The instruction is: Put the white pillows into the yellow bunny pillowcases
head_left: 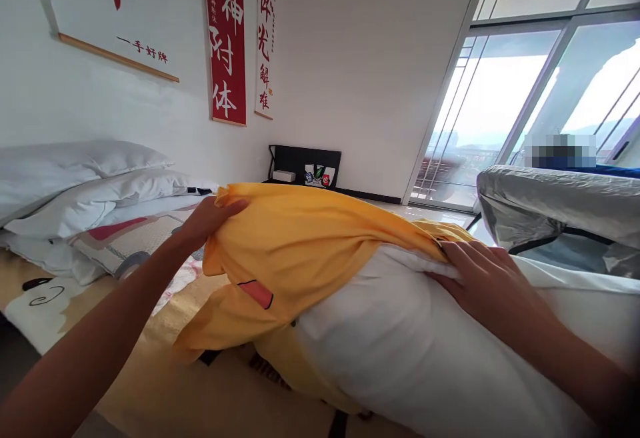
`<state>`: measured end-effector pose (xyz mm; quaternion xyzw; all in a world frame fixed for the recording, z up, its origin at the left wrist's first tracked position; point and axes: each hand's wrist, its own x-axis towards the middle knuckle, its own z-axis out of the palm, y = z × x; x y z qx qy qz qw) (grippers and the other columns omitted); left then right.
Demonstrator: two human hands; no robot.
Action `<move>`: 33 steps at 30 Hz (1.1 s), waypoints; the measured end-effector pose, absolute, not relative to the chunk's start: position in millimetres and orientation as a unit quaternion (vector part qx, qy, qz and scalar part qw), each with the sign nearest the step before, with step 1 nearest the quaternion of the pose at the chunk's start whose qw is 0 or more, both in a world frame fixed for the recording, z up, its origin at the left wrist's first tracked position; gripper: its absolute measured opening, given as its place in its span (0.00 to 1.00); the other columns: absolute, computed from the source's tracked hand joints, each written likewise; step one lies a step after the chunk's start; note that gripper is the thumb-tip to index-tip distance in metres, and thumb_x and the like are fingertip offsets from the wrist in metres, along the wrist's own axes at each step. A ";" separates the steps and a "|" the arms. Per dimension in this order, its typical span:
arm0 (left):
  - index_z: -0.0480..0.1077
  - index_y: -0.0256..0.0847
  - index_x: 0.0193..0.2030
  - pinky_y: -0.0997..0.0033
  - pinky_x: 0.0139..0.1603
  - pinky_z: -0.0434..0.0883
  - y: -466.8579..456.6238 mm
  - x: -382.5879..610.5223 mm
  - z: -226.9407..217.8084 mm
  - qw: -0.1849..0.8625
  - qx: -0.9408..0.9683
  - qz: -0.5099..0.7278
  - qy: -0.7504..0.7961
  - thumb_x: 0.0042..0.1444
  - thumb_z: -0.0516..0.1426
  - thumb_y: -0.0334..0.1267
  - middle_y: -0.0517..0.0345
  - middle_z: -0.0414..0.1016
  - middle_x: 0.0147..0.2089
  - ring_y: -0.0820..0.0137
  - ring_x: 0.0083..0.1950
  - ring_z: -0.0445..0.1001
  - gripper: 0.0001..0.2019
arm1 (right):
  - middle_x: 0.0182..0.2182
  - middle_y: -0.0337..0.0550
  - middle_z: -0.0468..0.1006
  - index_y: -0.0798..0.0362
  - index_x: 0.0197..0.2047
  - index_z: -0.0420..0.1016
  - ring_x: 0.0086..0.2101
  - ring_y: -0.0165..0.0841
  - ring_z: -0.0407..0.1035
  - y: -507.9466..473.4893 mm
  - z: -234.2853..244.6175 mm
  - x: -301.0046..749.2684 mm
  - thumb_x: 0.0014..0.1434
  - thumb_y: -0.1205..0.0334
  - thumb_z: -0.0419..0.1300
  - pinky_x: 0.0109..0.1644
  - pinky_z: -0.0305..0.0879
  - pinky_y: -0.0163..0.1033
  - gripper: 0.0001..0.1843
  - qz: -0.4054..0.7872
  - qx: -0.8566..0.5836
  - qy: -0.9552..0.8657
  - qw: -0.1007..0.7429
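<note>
A yellow pillowcase (285, 231) with a small red patch is drawn over part of a plump white pillow (375, 331). My left hand (220, 215) pinches the pillowcase at its far left corner, thumb over the cloth. On the other side, my right hand (477, 268) is closed on the pillowcase's edge where it meets the white pillow, fingers on top and thumb below. The pillow's bare part bulges toward me and to the right, under my right forearm. How far the pillow reaches inside the yellow cloth is hidden.
Beneath lies a bed with a tan patterned sheet (40, 291). White pillows (80, 165) and a patterned quilt (115, 238) lie at left. A black stand (305, 158) is by the far wall. At right are a silver-covered item (560, 205) and sliding glass doors (495, 91).
</note>
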<state>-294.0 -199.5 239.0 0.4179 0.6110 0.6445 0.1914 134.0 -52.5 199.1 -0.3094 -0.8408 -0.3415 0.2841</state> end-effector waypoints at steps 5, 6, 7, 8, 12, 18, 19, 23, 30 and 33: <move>0.76 0.37 0.33 0.73 0.34 0.75 -231.7 -288.2 265.4 0.213 0.459 0.662 0.553 0.34 0.71 0.43 0.53 0.79 0.37 0.66 0.36 0.76 0.19 | 0.34 0.49 0.77 0.52 0.39 0.67 0.38 0.42 0.70 -44.1 211.1 91.1 0.56 0.61 0.53 0.38 0.61 0.42 0.08 -0.251 -0.440 -0.833 0.222; 0.76 0.37 0.32 0.74 0.32 0.73 -235.8 -285.7 269.5 0.183 0.459 0.674 0.549 0.34 0.71 0.43 0.55 0.79 0.35 0.67 0.35 0.76 0.18 | 0.33 0.48 0.77 0.52 0.40 0.67 0.35 0.41 0.70 -44.7 214.1 85.0 0.57 0.59 0.53 0.34 0.59 0.41 0.09 -0.228 -0.466 -0.826 0.221; 0.75 0.36 0.30 0.75 0.30 0.72 -238.8 -282.6 272.9 0.149 0.459 0.685 0.546 0.35 0.70 0.43 0.56 0.77 0.32 0.68 0.33 0.75 0.17 | 0.32 0.48 0.77 0.52 0.41 0.68 0.32 0.40 0.70 -46.0 218.0 80.5 0.58 0.56 0.52 0.31 0.56 0.40 0.11 -0.208 -0.488 -0.818 0.223; 0.73 0.36 0.28 0.77 0.28 0.70 -240.9 -279.1 275.7 0.111 0.459 0.691 0.548 0.36 0.70 0.44 0.58 0.75 0.30 0.70 0.31 0.73 0.16 | 0.31 0.48 0.77 0.51 0.42 0.69 0.30 0.39 0.69 -47.9 223.0 78.0 0.59 0.54 0.53 0.30 0.53 0.39 0.12 -0.192 -0.505 -0.811 0.226; 0.66 0.36 0.21 0.78 0.20 0.59 -244.5 -268.1 281.8 -0.028 0.460 0.660 0.593 0.44 0.64 0.51 0.62 0.65 0.21 0.75 0.24 0.64 0.20 | 0.30 0.48 0.78 0.47 0.43 0.73 0.30 0.41 0.69 -58.2 253.1 86.9 0.56 0.48 0.57 0.31 0.52 0.41 0.16 -0.152 -0.541 -0.787 0.254; 0.66 0.37 0.26 0.75 0.24 0.60 -242.7 -284.7 287.1 -0.092 0.477 0.670 0.561 0.50 0.59 0.54 0.60 0.66 0.26 0.74 0.26 0.63 0.20 | 0.32 0.43 0.79 0.44 0.39 0.77 0.34 0.42 0.70 -83.0 304.6 114.5 0.49 0.48 0.65 0.34 0.56 0.41 0.15 -0.161 -0.520 -0.768 0.339; 0.67 0.37 0.28 0.73 0.27 0.62 -238.9 -288.0 288.2 -0.103 0.486 0.662 0.561 0.52 0.58 0.53 0.59 0.68 0.28 0.72 0.29 0.65 0.18 | 0.32 0.43 0.78 0.45 0.38 0.77 0.34 0.41 0.70 -89.6 312.6 114.4 0.49 0.47 0.65 0.34 0.56 0.41 0.15 -0.170 -0.518 -0.762 0.350; 0.68 0.38 0.49 0.59 0.49 0.66 -216.9 -273.1 287.0 -0.260 0.473 0.604 0.587 0.52 0.57 0.37 0.50 0.71 0.48 0.59 0.49 0.70 0.17 | 0.30 0.44 0.76 0.50 0.37 0.75 0.31 0.35 0.66 -117.0 335.3 96.3 0.52 0.47 0.63 0.32 0.52 0.38 0.16 -0.240 -0.549 -0.719 0.354; 0.62 0.39 0.55 0.56 0.58 0.57 -213.7 -175.7 249.1 -0.427 0.744 0.326 0.396 0.59 0.51 0.30 0.45 0.67 0.60 0.61 0.61 0.65 0.17 | 0.30 0.48 0.74 0.52 0.46 0.72 0.31 0.36 0.67 -125.9 340.0 67.4 0.58 0.55 0.55 0.31 0.47 0.38 0.15 -0.326 -0.588 -0.691 0.265; 0.66 0.40 0.50 0.59 0.55 0.61 -197.9 -147.4 237.7 -0.332 0.834 0.206 0.391 0.61 0.50 0.34 0.48 0.69 0.56 0.62 0.56 0.68 0.11 | 0.32 0.50 0.74 0.55 0.46 0.71 0.34 0.38 0.68 -121.8 349.9 68.0 0.59 0.57 0.53 0.33 0.49 0.38 0.15 -0.337 -0.612 -0.668 0.254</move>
